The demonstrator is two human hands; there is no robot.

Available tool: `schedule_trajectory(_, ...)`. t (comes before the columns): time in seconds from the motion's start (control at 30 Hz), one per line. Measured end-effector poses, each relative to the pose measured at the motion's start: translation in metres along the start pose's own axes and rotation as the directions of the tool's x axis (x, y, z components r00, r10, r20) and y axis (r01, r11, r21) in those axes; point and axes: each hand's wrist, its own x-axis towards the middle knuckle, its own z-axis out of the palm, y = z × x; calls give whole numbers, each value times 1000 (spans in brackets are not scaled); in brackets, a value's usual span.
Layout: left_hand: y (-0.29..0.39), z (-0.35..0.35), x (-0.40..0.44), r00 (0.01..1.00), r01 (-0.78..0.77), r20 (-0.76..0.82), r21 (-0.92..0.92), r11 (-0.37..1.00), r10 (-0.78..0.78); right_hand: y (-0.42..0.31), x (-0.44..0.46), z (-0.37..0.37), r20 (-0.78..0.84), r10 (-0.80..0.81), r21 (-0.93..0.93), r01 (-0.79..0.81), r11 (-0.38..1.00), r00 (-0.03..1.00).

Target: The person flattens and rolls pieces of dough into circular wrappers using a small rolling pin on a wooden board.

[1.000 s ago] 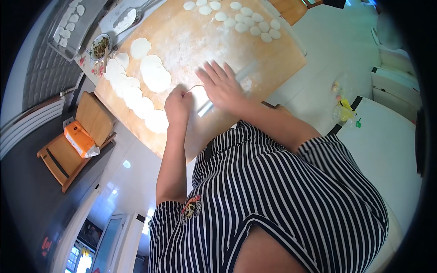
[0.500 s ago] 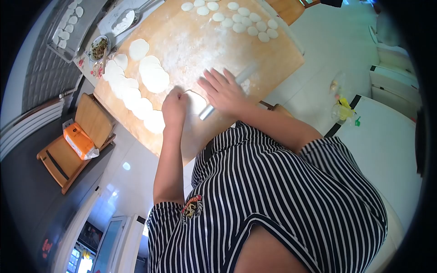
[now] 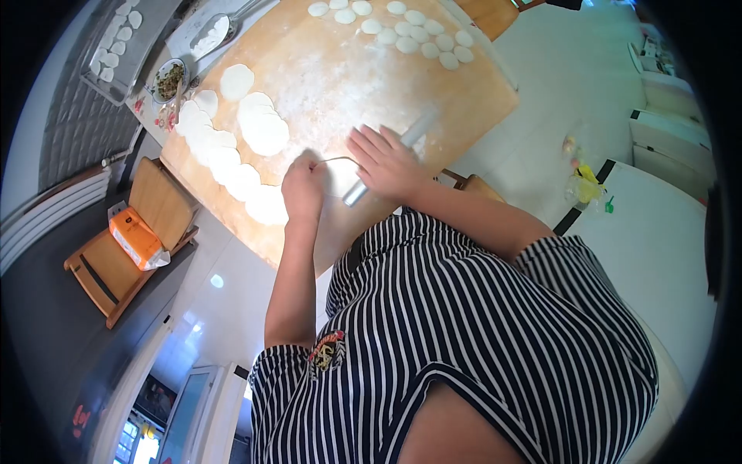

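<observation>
My left hand [image 3: 303, 189] pinches the left edge of a thin dough wrapper [image 3: 338, 178] lying on the floured wooden board. Across the wrapper's right side runs a metallic-looking rolling pin [image 3: 355, 193], slanting from lower left to upper right. My right hand [image 3: 390, 164] lies over the middle of the pin, palm down, with its fingers stretched out and apart. Left of my hands, rolled wrappers overlap in a long row [image 3: 220, 160] and in a smaller stack [image 3: 263, 127]. A single wrapper [image 3: 236, 82] is beyond that stack.
Several small flattened dough pieces [image 3: 418, 35] sit at the board's [image 3: 464, 108] far right. A bowl of chopped filling [image 3: 168, 80], a scoop with flour [image 3: 212, 37] and a tray of dough pieces [image 3: 127, 66] stand at upper left. A chair [image 3: 158, 189] holds an orange pack [image 3: 137, 238].
Both hands have shifted slightly to the right in the picture. The rolling pin has moved a little with my right hand, and the wrapper's far edge looks lifted or differently turned.
</observation>
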Motion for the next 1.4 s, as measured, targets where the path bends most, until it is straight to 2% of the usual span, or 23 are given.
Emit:
schedule_trajectory(0.07,-3,0,-11,941,329,49,-354,876,-334,8,-24,-12,37,-53,34,52,998,998)
schedule_trajectory(0.1,-9,3,-13,942,328,49,-353,876,-333,10,-28,-16,69,-111,72,106,992,991)
schedule_trajectory(0.17,-24,5,-15,862,491,390,-482,725,-325,10,-13,-6,-1,-114,3,114,993,993)
schedule_trajectory(0.2,-13,-2,-14,862,493,387,-480,726,-329,8,0,0,-68,-123,-67,119,991,990)
schedule_trajectory(0.27,26,-21,-7,928,314,245,-101,944,-282,-1,41,9,-74,-42,-40,39,998,996)
schedule_trajectory(0.33,26,-10,0,962,226,166,-31,974,-218,-7,48,10,-76,42,-20,-44,999,996)
schedule_trajectory(0.43,16,1,2,995,-102,14,60,993,101,-7,16,-1,-40,-43,-33,42,999,998)
schedule_trajectory(0.47,19,-2,-4,995,-102,10,59,993,101,0,-4,-5,-42,-47,-36,45,998,998)
schedule_trajectory(0.53,21,-8,-16,964,266,32,-166,949,-265,14,-38,-6,173,-199,121,180,976,965)
schedule_trajectory(0.6,13,-10,-23,942,327,26,-308,893,-336,17,-46,-7,130,-229,126,213,969,965)
schedule_trajectory(0.67,18,-21,-27,892,448,217,-313,837,-396,14,-39,-9,89,-259,138,246,959,962)
schedule_trajectory(0.73,22,-15,-31,902,421,193,-199,885,-385,8,-5,-9,49,-200,48,198,979,979)
schedule_trajectory(0.8,19,0,-24,985,125,-113,-55,991,-131,-2,18,-9,-19,-148,41,148,988,989)
schedule_trajectory(0.87,15,4,-20,989,76,-122,-21,997,-78,-7,22,-5,-38,-33,-19,32,999,999)
schedule_trajectory(0.97,20,0,-17,971,231,166,-492,839,-170,7,-21,-15,47,-112,57,110,992,993)
schedule_trajectory(1.0,19,0,-14,972,230,167,-496,838,-168,13,-32,-18,106,-159,130,144,981,982)
schedule_trajectory(1.07,7,-9,3,983,185,158,-792,582,-98,22,-43,-21,94,-170,150,155,977,981)
schedule_trajectory(1.13,13,-52,27,967,206,59,-757,619,-250,27,-44,-27,88,-109,118,99,988,990)
schedule_trajectory(1.2,-14,-70,66,922,32,-122,-922,386,-368,31,-43,-27,68,-102,107,94,990,993)
schedule_trajectory(1.23,-20,-85,79,883,-2,-207,-899,438,-421,33,-43,-28,50,-93,95,88,992,994)
schedule_trajectory(1.27,-45,-85,98,799,48,-345,-781,623,-493,34,-43,-27,48,-83,90,79,993,995)
schedule_trajectory(1.33,-38,-87,116,676,113,-568,-550,827,-470,38,-44,-26,0,-86,133,85,987,996)
schedule_trajectory(1.4,-27,-70,136,814,-7,-550,-328,944,-185,47,-47,-30,1,-63,132,63,989,998)
